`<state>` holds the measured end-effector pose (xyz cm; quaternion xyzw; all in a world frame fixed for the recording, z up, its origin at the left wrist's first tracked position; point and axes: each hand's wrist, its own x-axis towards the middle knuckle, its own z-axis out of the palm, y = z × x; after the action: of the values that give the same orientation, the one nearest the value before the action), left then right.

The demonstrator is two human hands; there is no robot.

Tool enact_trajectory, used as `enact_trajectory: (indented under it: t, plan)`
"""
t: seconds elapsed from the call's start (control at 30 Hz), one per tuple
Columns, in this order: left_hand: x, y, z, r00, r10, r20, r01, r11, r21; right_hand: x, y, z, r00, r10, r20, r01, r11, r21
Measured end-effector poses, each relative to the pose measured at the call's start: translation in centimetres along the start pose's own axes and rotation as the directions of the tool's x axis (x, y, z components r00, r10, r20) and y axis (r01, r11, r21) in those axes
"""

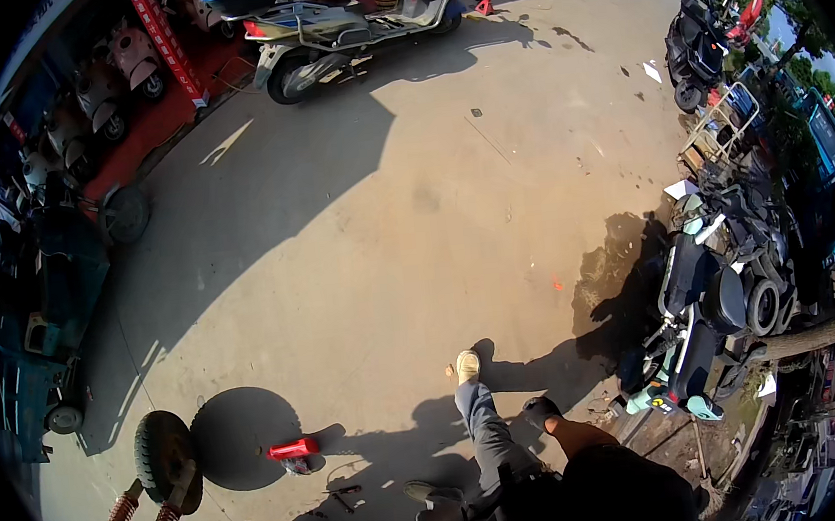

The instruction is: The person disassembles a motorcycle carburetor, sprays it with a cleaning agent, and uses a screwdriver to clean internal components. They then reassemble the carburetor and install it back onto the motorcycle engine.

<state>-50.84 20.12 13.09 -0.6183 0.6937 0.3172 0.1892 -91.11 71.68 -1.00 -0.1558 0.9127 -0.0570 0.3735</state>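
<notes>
My right forearm reaches out beside my leg and ends in my right hand. The hand looks dark, as if gloved, and its fingers are too small and shaded to read. No held object shows by it. My left hand is not in view. A grey trouser leg and a light shoe stretch forward over the concrete. Left of my legs lies a red object with a clear or greyish lower part, its kind unclear. A small dark tool lies nearer to me.
At the lower left stands a vehicle front with a knobbly tyre and red-brown springs. Scooters and parts crowd the right side. A scooter is parked ahead by the shop; a green cart stands far left.
</notes>
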Motion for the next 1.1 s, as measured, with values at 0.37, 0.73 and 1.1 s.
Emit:
enact_trajectory:
  t: [0.37,0.73,1.1]
  plan:
    - [0.0,35.6,4.1,0.881,-0.005,0.474,0.135,0.961,-0.242,12.5,4.3,-33.7,0.998,0.067,0.006,-0.036,0.462,0.886]
    - [5.6,83.1,16.8,0.833,-0.001,0.553,0.162,0.957,-0.242,24.5,33.1,-52.8,0.885,0.452,0.113,-0.196,0.140,0.971]
    - [0.0,161.6,32.0,0.584,0.623,0.520,-0.521,0.779,-0.348,33.6,51.8,-64.4,0.721,0.407,0.561,-0.120,-0.723,0.680]
